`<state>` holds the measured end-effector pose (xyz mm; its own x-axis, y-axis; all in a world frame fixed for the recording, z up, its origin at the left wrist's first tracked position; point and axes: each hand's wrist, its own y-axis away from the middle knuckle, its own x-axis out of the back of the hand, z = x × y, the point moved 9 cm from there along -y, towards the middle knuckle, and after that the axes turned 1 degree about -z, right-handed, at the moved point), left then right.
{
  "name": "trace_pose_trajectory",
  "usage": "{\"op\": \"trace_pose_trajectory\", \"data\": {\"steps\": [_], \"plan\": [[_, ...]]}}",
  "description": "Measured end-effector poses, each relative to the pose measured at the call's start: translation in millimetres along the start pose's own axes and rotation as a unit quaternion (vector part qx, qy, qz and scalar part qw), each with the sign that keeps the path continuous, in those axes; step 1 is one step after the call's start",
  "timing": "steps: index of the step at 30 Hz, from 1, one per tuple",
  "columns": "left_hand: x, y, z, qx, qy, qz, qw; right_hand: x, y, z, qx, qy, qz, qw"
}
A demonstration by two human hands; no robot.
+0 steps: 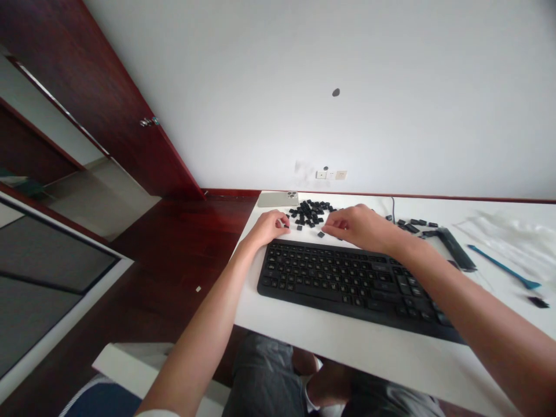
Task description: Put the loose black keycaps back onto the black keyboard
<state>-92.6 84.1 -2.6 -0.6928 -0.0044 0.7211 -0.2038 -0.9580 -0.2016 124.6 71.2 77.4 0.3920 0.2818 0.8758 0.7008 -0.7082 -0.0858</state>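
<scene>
A black keyboard (321, 278) lies across the white desk in front of me. Just beyond its top left corner, my left hand (268, 227) has thumb and forefinger closed around what looks like a small black keycap (286, 226). My right hand (360, 227) hovers above the keyboard's back edge, fingertips pinched together; whatever they hold, if anything, is hidden. Between the two hands sits a loose pile of black keycaps (309, 212). One single keycap (321, 234) rests close to my right fingertips, and another (299, 228) lies nearer my left hand.
A phone (273, 200) lies at the desk's back left corner. On the right are more loose keycaps (417, 222), a black frame-like part (456, 250), a blue pry tool (504, 266), a small black brush head (538, 302) and crumpled clear plastic (516, 237). A wall stands behind the desk.
</scene>
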Motion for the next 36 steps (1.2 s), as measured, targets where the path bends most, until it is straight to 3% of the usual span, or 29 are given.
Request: {"op": "trace_pose_trajectory", "data": {"steps": [4, 7, 10, 14, 21, 29, 36], "plan": [[7, -1, 0, 0.009, 0.020, 0.002, 1.000, -12, -39, -14, -0.038, 0.087, -0.013, 0.995], [31, 0, -7, 0.037, -0.010, 0.110, 0.993, -28, -58, -15, -0.071, 0.146, -0.015, 0.987], [53, 4, -27, 0.089, -0.038, 0.229, 0.969, -42, -67, -11, -0.084, 0.170, -0.023, 0.981], [58, -1, -57, 0.147, -0.019, 0.291, 0.945, -56, -69, -2, -0.087, 0.179, -0.055, 0.978], [65, -26, -80, 0.219, -0.034, 0.342, 0.913, -64, -66, -5, -0.058, 0.179, -0.076, 0.979], [66, -33, -85, 0.182, -0.018, 0.350, 0.919, -55, -70, -2, -0.018, 0.152, -0.030, 0.988], [63, -36, -79, 0.178, -0.032, 0.335, 0.925, -60, -70, 2, -0.020, 0.153, -0.047, 0.987]]}}
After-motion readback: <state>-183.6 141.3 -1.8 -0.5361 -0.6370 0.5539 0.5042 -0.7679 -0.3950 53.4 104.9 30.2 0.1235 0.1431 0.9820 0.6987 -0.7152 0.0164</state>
